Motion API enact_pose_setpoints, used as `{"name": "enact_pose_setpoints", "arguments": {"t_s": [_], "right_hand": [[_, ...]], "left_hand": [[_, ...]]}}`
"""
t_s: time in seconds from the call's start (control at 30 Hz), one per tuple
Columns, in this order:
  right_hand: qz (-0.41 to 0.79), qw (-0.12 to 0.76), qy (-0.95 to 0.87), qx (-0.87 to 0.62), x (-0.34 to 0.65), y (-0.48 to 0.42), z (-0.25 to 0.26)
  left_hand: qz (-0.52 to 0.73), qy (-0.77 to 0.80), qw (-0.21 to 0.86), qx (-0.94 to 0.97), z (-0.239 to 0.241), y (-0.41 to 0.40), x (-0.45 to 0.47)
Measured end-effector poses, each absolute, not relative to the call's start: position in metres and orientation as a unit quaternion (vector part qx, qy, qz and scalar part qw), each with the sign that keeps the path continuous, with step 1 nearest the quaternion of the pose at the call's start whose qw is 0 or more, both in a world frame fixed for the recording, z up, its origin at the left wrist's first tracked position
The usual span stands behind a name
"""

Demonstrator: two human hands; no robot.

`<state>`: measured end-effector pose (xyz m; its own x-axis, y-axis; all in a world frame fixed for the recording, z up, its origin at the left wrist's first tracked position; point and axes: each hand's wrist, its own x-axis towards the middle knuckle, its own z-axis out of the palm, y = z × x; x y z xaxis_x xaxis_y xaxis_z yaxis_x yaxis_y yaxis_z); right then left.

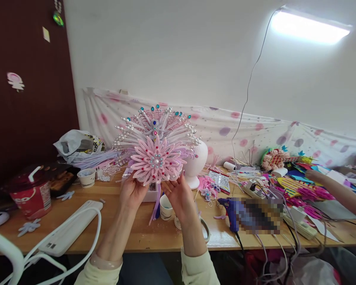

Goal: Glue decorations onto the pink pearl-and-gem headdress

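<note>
Both the left hand (133,193) and the right hand (178,196), in the head view, hold a beaded pink flower headdress (157,160), fingers partly curled at its lower edge, above the wooden table (111,198) and before the white mannequin head (198,160). Uneven support could tip it; brushing the mannequin head might bend its pearl-tipped sprays (182,130)
</note>
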<state>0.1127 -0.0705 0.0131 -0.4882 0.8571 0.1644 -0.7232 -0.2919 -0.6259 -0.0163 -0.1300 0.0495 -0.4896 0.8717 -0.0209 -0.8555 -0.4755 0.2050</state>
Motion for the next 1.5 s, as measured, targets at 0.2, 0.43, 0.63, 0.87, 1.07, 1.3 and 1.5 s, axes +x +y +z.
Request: {"name": "enact_pose_setpoints", "arguments": {"t_s": [0.2,0.43,0.63,0.87,1.07,1.3,1.5], "right_hand": [[0.818,0.506,-0.273,-0.013,0.097,-0.061,0.025],[0.829,0.516,-0.214,-0.015,0.094,-0.048,0.011],[0.825,0.515,-0.233,-0.005,0.092,-0.048,0.007],[0.823,0.514,-0.241,-0.005,0.096,-0.048,0.006],[0.819,0.519,-0.246,-0.006,0.096,-0.049,0.007],[0.807,0.525,-0.27,-0.003,0.099,-0.046,0.005],[0.798,0.53,-0.286,0.002,0.097,-0.045,0.001]], "left_hand": [[0.846,0.137,0.51,0.073,0.052,-0.129,-0.016],[0.84,0.401,0.319,0.179,0.025,-0.159,-0.009],[0.84,0.388,0.259,0.277,0.016,-0.158,0.0],[0.869,0.361,0.235,0.245,0.026,-0.154,-0.004],[0.871,0.364,0.219,0.246,0.029,-0.154,-0.005],[0.823,0.416,0.204,0.329,0.047,-0.158,-0.023],[0.802,0.428,0.197,0.367,0.055,-0.16,-0.029]]}}
